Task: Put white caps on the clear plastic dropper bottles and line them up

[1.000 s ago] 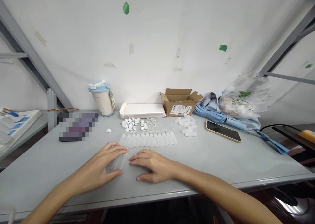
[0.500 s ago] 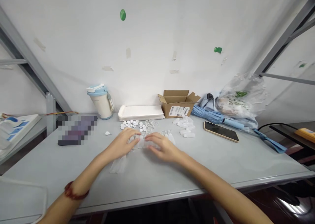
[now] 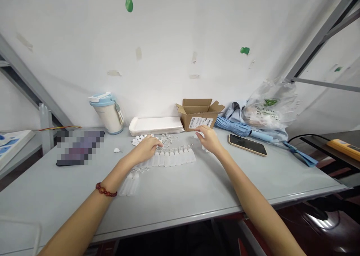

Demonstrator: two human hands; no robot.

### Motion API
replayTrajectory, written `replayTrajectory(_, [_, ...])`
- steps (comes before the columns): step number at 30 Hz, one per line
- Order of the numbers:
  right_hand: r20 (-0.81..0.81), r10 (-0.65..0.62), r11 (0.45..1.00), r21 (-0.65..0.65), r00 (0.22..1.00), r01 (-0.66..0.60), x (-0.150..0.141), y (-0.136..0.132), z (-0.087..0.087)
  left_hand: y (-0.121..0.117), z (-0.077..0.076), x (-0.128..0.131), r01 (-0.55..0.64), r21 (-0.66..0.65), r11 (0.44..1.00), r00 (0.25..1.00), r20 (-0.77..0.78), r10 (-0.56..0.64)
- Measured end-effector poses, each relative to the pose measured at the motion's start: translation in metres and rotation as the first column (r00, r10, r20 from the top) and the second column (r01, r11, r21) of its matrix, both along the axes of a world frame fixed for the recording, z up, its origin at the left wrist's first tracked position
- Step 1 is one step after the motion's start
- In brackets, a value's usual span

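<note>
A row of small, translucent, bottle-shaped plastic pieces (image 3: 174, 159) lies side by side on the grey table, with thin white strings at their upper ends. My left hand (image 3: 146, 150) is over the row's left end, fingers loosely bent and nothing visible in them. It hides some pieces and part of a cluster of small white caps (image 3: 137, 139). My right hand (image 3: 209, 139) reaches over a loose pile of similar translucent pieces (image 3: 204, 149), mostly hidden beneath it. Its thumb and fingers are apart. Two or more stringed pieces (image 3: 132, 184) lie nearer me.
Behind the row are loose white strings (image 3: 168, 139), a white stack (image 3: 157, 125) and an open cardboard box (image 3: 197, 115). A cup (image 3: 108, 115) and a single white cap (image 3: 117, 150) are leftward. Rightward lie a phone (image 3: 247, 145), a blue umbrella (image 3: 233, 125) and a plastic bag (image 3: 270, 111).
My right hand has moved right, from the row to the loose pile. My left hand has shifted slightly up and left, leaving more of the row in sight. The view has turned slightly.
</note>
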State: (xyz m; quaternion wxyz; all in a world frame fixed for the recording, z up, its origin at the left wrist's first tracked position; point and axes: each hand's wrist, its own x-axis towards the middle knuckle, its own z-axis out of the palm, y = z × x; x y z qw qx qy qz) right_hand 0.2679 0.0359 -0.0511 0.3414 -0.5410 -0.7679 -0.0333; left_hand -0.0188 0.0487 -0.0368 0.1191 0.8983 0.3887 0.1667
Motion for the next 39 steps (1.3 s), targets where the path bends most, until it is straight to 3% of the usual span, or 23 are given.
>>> replayTrajectory(10, [0.039,-0.104,0.993,-0.059,0.994,0.106,0.015,0.005,0.001,-0.003,-0.01,0.002,0.031,0.007,1.0,0.994,-0.108,-0.03])
replayTrajectory(16, [0.242,-0.166,0.954,-0.207,0.956,0.218,0.009,0.005,-0.004,-0.007,-0.009,0.005,0.029,0.01,1.0,0.993,-0.119,-0.027])
replayTrajectory(21, [0.461,-0.229,0.921,-0.183,0.858,0.345,-0.002,-0.001,-0.007,-0.006,-0.01,0.003,-0.038,0.064,0.997,0.999,-0.008,0.038])
replayTrajectory(25, [0.527,-0.267,0.91,-0.136,0.806,0.391,-0.005,-0.001,-0.011,-0.006,-0.007,0.002,-0.078,0.047,0.996,0.993,0.093,0.073])
replayTrajectory(29, [0.518,-0.256,0.912,-0.151,0.816,0.382,-0.005,0.003,-0.017,-0.009,0.0,0.005,-0.125,-0.006,0.992,0.972,0.201,0.124])
replayTrajectory(34, [0.513,-0.224,0.912,-0.19,0.829,0.364,-0.007,0.005,-0.022,-0.014,0.012,0.005,-0.256,-0.163,0.953,0.894,0.335,0.298])
replayTrajectory(39, [0.42,-0.225,0.921,-0.204,0.879,0.333,-0.009,0.004,-0.018,-0.013,0.017,0.001,-0.27,-0.269,0.925,0.814,0.449,0.368])
